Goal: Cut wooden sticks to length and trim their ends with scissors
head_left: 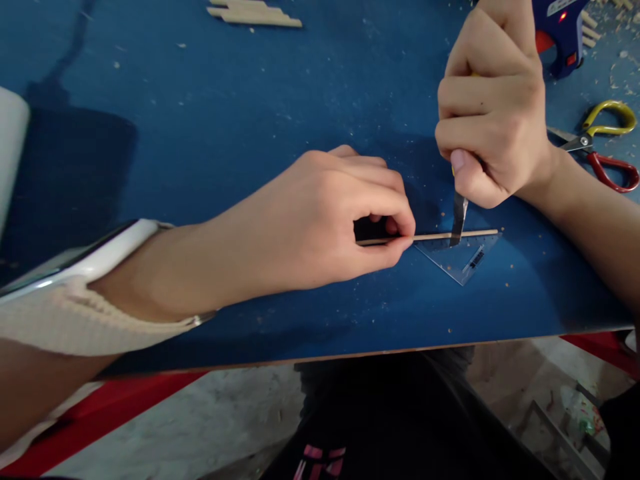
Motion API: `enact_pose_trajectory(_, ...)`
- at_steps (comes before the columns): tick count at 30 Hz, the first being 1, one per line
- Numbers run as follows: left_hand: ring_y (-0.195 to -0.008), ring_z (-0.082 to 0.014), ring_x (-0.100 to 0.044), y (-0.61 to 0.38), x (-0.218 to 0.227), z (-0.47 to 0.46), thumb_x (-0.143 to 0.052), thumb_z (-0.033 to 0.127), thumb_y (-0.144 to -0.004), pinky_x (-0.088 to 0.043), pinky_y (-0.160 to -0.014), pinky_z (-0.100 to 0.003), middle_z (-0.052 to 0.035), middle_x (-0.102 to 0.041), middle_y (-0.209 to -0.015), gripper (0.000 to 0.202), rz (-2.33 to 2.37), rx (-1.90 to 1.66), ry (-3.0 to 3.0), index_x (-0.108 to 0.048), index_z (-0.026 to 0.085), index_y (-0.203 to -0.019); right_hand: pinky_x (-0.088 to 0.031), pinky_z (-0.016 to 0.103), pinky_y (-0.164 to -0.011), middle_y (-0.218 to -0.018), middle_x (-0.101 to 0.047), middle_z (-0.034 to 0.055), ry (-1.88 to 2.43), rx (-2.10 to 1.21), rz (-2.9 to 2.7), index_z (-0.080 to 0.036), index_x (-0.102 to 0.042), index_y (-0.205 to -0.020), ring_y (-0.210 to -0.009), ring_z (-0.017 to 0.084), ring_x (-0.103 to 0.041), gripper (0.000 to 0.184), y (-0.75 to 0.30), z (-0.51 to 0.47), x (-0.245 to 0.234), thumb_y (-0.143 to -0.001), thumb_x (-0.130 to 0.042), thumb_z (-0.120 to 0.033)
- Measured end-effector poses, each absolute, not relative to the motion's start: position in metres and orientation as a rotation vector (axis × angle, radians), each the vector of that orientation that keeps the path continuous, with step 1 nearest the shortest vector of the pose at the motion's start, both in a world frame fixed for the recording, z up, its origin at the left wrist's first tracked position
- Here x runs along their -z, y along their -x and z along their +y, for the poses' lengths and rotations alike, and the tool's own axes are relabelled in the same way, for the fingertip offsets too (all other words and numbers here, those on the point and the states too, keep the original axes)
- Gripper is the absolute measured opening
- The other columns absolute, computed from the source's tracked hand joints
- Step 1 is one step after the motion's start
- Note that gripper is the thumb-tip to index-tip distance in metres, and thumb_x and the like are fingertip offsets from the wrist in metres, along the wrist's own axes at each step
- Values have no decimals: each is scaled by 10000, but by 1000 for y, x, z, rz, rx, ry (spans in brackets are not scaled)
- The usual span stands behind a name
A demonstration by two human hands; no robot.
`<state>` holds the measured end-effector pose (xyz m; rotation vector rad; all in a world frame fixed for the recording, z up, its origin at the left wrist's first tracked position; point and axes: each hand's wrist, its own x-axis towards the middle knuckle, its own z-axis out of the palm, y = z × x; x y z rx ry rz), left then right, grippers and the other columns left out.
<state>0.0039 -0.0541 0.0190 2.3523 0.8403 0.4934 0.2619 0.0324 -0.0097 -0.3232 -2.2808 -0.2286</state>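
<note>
Between thumb and fingertips, my left hand (340,213) pinches a thin wooden stick (477,233). The stick lies along the long edge of a small clear set square (463,267), with its far end pointing right. My right hand (495,113) is closed in a fist around a utility knife (459,215), of which the metal blade and a bit of yellow show below the thumb. The blade points down and meets the stick over the set square. Most of the knife's handle is hidden in the fist.
Scissors (585,141) with one yellow and one red handle lie right, behind my right wrist. A blue glue gun (560,33) with a lit red light is at the top right, near wood shavings. Several cut sticks (255,13) lie at the top. The blue table's front edge (350,359) runs below.
</note>
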Motion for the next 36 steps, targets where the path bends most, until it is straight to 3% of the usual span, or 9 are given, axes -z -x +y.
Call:
enact_pose_trajectory(4, -905, -299, -743, -4, -22, -55, -510, 468, -1127, -575, -1030, -564, 47, -857, -962, 429, 881, -419, -2349, -915, 497, -988, -470, 549, -904, -607, -400, 15, 342, 253, -2214, -211, -276, -669, -761, 243, -570, 424, -259, 32, 12, -976, -403, -475)
enact_pose_trajectory(11, -949, -310, -766, -1, -20, -56, -609, 406, -1049, -556, -1121, -556, 108, -882, -1038, 419, 875, -399, -2397, -901, 595, -1282, -474, 560, -931, -638, -445, 17, 337, 195, -2281, -228, -319, -665, -807, 263, -600, 298, -263, 28, 7, -888, -442, -384)
enact_pose_trajectory(16, -903, -303, -745, -3, -21, -55, -586, 398, -1079, -587, -1025, -554, 79, -861, -970, 357, 853, -432, -2385, -915, 536, -1085, -495, 595, -956, -609, -464, 39, 353, 217, -2305, -236, -334, -635, -810, 276, -598, 426, -266, 31, 8, -981, -452, -454)
enact_pose_trajectory(22, -888, -234, -748, -1, -9, -52, -560, 318, -1150, -553, -950, -435, 2, -828, -956, 370, 741, -552, -2428, -819, 277, -889, -507, 599, -952, -596, -454, 39, 427, 233, -2289, -234, -310, -603, -778, 278, -597, 465, -263, 34, 13, -989, -432, -461)
enact_pose_trajectory(29, -891, -242, -759, -2, -17, -53, -585, 318, -1117, -565, -965, -420, 11, -822, -937, 331, 784, -468, -2392, -805, 299, -870, -523, 609, -1005, -587, -439, 42, 477, 259, -2445, -249, -318, -581, -816, 289, -597, 467, -271, 38, 7, -960, -521, -433)
enact_pose_trajectory(36, -867, -235, -739, -1, -13, -52, -582, 318, -1134, -556, -978, -410, 6, -806, -919, 351, 780, -483, -2381, -801, 275, -863, -481, 585, -1036, -616, -452, 44, 539, 280, -2516, -237, -272, -666, -886, 284, -587, 355, -271, 30, 4, -848, -576, -245)
